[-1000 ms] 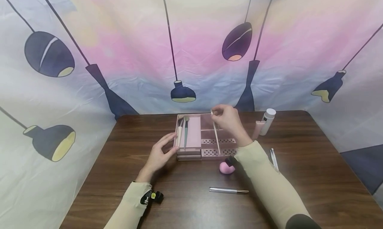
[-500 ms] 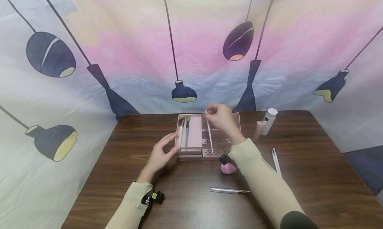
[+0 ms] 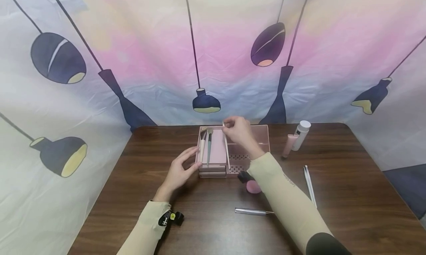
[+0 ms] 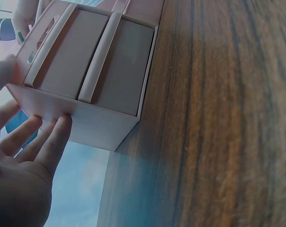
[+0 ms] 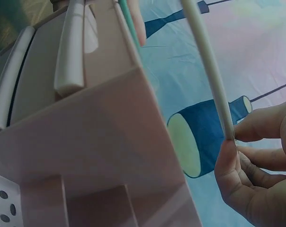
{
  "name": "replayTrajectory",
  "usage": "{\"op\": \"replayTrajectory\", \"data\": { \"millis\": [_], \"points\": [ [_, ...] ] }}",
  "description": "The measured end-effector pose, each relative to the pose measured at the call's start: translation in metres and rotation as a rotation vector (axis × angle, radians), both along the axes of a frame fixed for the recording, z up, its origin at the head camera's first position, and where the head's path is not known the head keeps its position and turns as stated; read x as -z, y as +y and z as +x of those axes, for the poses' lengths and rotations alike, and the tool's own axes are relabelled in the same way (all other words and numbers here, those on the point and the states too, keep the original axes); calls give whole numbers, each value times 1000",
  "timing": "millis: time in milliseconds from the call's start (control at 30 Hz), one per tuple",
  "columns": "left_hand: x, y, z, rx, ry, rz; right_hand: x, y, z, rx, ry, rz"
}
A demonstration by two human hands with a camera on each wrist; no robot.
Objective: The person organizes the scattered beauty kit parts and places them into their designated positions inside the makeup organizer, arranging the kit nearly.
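A pink makeup organizer (image 3: 218, 146) stands at the table's back edge, with drawers on its left and compartments on its right. My left hand (image 3: 179, 171) steadies its left side; in the left wrist view the fingers (image 4: 55, 142) lie nearly straight against the wall, thumb by the top edge. My right hand (image 3: 239, 131) pinches a slim white makeup brush (image 5: 211, 71) by its far end, thumb against fingertips. That brush slants toward me over the right edge of the top tray; its pinched tip is hidden. Two makeup brushes, one pale and one green (image 3: 209, 149), lie in that tray.
Right of the organizer stand a white bottle (image 3: 301, 136) and a pink tube (image 3: 288, 146). Slim white sticks (image 3: 309, 184) lie at the right. In front are a pink makeup sponge (image 3: 253, 187), partly behind the right wrist's camera, and a silver pen-like item (image 3: 251, 211).
My right hand has carried the white brush leftward, from above the right compartments to the edge of the top tray. My left hand keeps its place on the organizer.
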State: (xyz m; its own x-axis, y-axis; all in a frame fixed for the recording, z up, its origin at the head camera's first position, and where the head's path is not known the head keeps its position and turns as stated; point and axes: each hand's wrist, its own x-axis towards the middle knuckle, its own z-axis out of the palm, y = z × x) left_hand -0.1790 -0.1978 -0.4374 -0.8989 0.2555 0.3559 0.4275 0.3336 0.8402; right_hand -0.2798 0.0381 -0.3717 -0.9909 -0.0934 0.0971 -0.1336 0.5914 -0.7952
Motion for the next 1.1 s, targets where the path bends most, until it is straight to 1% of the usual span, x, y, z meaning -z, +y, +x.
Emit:
{"op": "replayTrajectory", "data": {
  "millis": [133,300,633,800,967,1100],
  "points": [
    [-2,1,0,10,-2,16,3,-4,-2,-1,-17,-1],
    [-1,1,0,16,-12,31,6,-11,-3,-12,-46,-34],
    [-2,1,0,23,-27,46,12,-16,-10,16,-131,-47],
    [-2,1,-1,20,-20,42,14,-18,-13,39,-164,-25],
    [-2,1,-1,15,-13,33,14,-19,-15,55,-178,12],
    [-1,1,-1,25,-13,40,14,-20,-14,63,-174,57]
  ]
}}
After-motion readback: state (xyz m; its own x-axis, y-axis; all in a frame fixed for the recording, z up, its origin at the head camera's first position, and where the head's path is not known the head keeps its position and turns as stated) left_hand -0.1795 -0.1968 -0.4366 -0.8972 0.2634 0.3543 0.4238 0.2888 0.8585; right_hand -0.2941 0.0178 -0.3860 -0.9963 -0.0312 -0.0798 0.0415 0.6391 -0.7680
